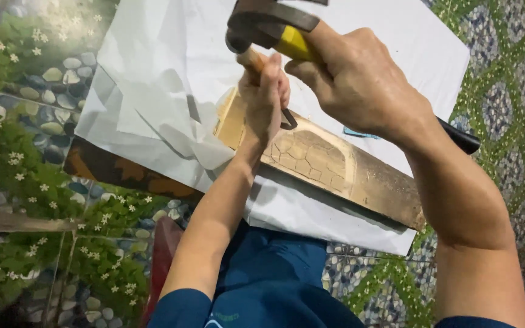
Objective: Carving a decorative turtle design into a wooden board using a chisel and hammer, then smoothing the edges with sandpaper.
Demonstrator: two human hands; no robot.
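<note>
Where hammer meets frame, head cropped.

White paper sheets covered a low board, crumpled toward its left edge. A patterned floor mat with pebbles and flowers lay beneath, reaching every edge.

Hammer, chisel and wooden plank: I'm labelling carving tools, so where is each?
hammer (274, 27), head view, on its dark metal head.
chisel (288, 119), head view, on its blade tip.
wooden plank (372, 182), head view, on its uncarved face.

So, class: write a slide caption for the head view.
Left hand steadies chisel on carved wooden board; right hand grips hammer.
</note>
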